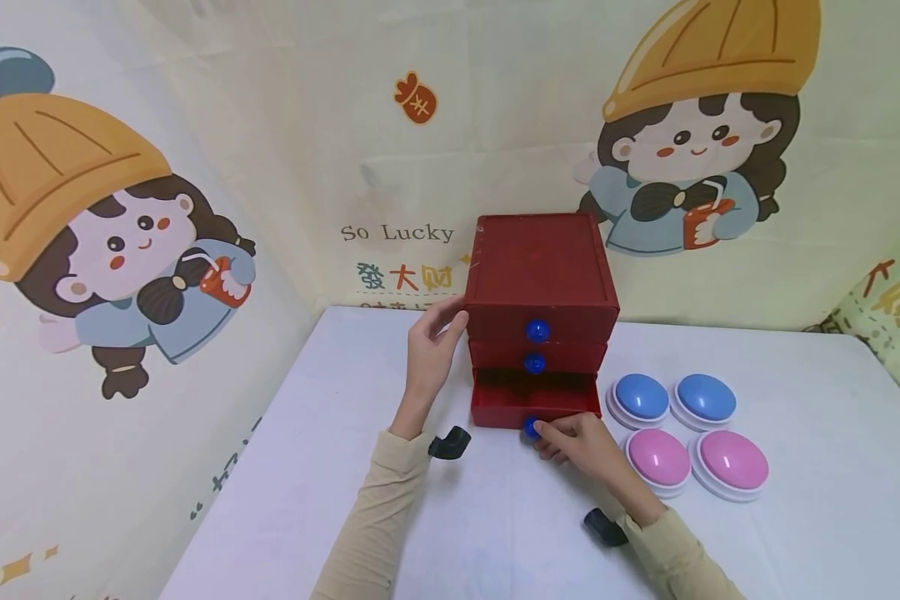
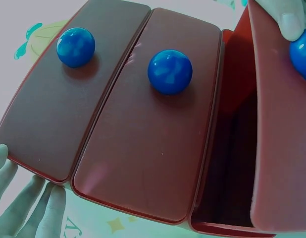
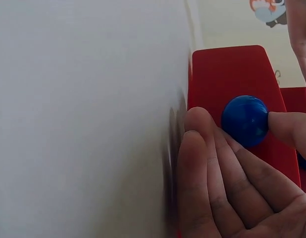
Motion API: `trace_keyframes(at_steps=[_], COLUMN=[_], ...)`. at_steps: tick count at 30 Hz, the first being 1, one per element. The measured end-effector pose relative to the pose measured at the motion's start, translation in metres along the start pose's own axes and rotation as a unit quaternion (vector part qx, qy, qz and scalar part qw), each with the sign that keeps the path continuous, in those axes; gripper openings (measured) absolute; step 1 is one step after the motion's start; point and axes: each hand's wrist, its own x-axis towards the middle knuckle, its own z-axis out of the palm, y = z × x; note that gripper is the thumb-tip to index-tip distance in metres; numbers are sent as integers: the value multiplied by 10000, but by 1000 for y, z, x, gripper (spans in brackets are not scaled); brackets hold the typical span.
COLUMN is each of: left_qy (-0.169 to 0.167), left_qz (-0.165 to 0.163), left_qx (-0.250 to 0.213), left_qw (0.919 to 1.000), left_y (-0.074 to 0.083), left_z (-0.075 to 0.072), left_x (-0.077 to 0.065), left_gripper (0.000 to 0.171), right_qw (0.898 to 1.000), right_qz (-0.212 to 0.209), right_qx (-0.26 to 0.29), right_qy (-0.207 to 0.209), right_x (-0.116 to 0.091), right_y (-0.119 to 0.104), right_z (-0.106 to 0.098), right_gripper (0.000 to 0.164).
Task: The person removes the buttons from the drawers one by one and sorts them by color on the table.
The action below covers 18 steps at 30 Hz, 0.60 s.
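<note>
A red three-drawer cabinet [image 1: 543,258] stands on the white table, each drawer with a round blue knob. The bottom drawer [image 1: 495,414] is pulled out, and its visible inside holds nothing. My right hand [image 1: 581,442] pinches the bottom drawer's blue knob [image 3: 244,121] between thumb and fingers. Against the cabinet's left side rests my left hand [image 1: 432,350], its fingers extended along the wall in the left wrist view. The top knob [image 2: 76,47] and the middle knob [image 2: 170,72] sit on closed drawers, untouched.
Right of the cabinet are two blue push buttons [image 1: 641,396] and, nearer me, two pink push buttons [image 1: 658,457], all on white bases. My right forearm passes close to the pink ones. A printed cloth backdrop [image 1: 300,125] rises behind the table [image 1: 330,375].
</note>
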Motion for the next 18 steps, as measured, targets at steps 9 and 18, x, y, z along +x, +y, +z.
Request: trace_keyframes(at_steps=[9,18], left_qy=[-23,-44], left_qz=[-20,-6], left_qx=[-12,-19], left_qw=[10000,10000], left_y=[1,-1], left_z=[-2,-2], left_x=[0,1], left_gripper=[34,34], right_qw=[10000,9994], right_qz=[46,231], right_qx=[-53,250], right_qy=[18,17], right_x=[11,14], right_y=[0,-17], right_z=[-4,-6], right_gripper=[32,33])
